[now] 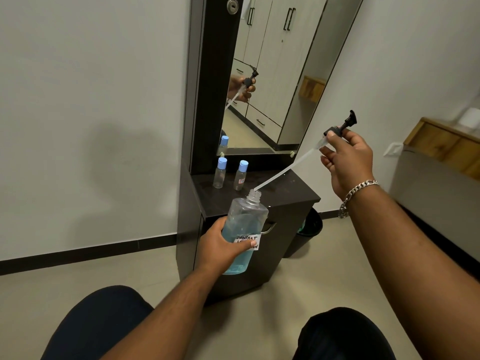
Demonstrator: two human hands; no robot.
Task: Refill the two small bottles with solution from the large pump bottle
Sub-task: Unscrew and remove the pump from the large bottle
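My left hand (223,246) grips the large clear bottle (244,224), about half full of blue solution, with a handwritten white label; its neck is uncapped. My right hand (345,159) holds the black pump head (340,126) up to the right, and its long clear dip tube (283,171) slants down, the tip just above the bottle's mouth. Two small clear bottles with blue caps, one (220,172) on the left and one (240,175) with a small label on the right, stand capped on the dark cabinet top (285,196), behind the large bottle.
A tall mirror (272,74) rises behind the cabinet and reflects my hand with the pump. A black bin (309,229) stands on the floor right of the cabinet. A wooden shelf (441,144) juts from the right wall. My knees are at the bottom.
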